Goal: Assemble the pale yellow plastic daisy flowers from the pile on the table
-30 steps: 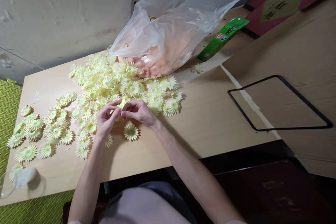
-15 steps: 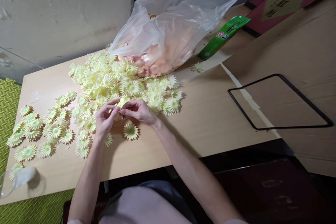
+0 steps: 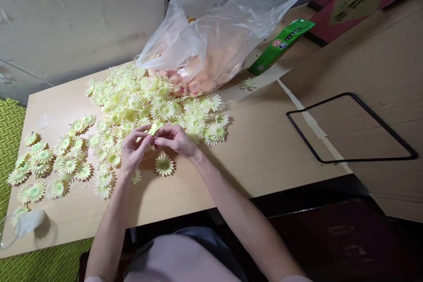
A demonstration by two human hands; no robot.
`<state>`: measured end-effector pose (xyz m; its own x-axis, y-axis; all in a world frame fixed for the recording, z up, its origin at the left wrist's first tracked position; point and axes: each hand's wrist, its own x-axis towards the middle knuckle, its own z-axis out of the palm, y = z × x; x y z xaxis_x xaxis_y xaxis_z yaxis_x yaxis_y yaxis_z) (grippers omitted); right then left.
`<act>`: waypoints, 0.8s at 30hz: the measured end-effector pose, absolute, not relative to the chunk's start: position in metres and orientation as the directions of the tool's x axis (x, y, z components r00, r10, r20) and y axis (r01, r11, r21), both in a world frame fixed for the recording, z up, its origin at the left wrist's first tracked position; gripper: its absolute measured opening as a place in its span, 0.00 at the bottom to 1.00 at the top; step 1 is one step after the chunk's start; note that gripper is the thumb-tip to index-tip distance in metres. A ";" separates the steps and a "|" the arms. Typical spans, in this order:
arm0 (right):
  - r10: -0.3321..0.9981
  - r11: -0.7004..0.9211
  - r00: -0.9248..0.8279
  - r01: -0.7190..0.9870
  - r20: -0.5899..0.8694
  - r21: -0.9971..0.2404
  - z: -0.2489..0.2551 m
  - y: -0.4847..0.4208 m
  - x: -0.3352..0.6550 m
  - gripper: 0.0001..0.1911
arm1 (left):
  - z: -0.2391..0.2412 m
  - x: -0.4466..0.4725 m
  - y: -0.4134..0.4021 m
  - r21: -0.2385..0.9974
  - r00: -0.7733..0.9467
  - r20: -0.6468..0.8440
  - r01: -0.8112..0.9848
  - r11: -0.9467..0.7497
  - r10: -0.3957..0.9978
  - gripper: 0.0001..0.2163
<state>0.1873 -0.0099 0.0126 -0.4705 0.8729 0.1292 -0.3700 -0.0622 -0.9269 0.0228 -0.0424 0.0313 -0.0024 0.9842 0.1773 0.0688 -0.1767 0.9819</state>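
My left hand point(image 3: 135, 145) and my right hand point(image 3: 176, 142) meet fingertip to fingertip over the front of the flower pile. Both are closed in a pinch. A pale yellow artificial flower point(image 3: 153, 129) shows between them, mostly covered by the fingers. Just below my right hand, a single flower point(image 3: 164, 165) lies face up on the table point(image 3: 205, 185). Behind the hands spreads a heap of similar artificial flowers point(image 3: 134, 101), pale yellow with narrow petals.
More flowers point(image 3: 42, 156) lie at the left. A clear plastic bag point(image 3: 211, 35) of pinkish pieces stands behind the heap. To its right are a green packet point(image 3: 280, 47) and a black rectangular frame point(image 3: 380, 116) on cardboard. A clear cup point(image 3: 31, 222) lies at the front left.
My joined hands have shifted very slightly at the fingertips. The flowers, bag and packet stay where they were.
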 end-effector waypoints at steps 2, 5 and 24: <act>0.870 -0.061 -0.477 -0.360 0.127 -0.931 0.015 -0.011 0.188 0.09 | 0.032 0.022 -0.042 0.978 -0.013 0.197 0.065 -0.196 0.980 0.07; 0.869 -0.074 -0.483 -0.344 0.109 -0.936 0.017 -0.012 0.188 0.10 | 0.032 0.021 -0.041 0.973 -0.020 0.222 0.069 -0.220 0.975 0.07; 0.863 -0.042 -0.482 -0.368 0.151 -0.929 0.011 -0.008 0.188 0.09 | 0.030 0.021 -0.039 0.966 -0.040 0.256 0.057 -0.253 0.966 0.07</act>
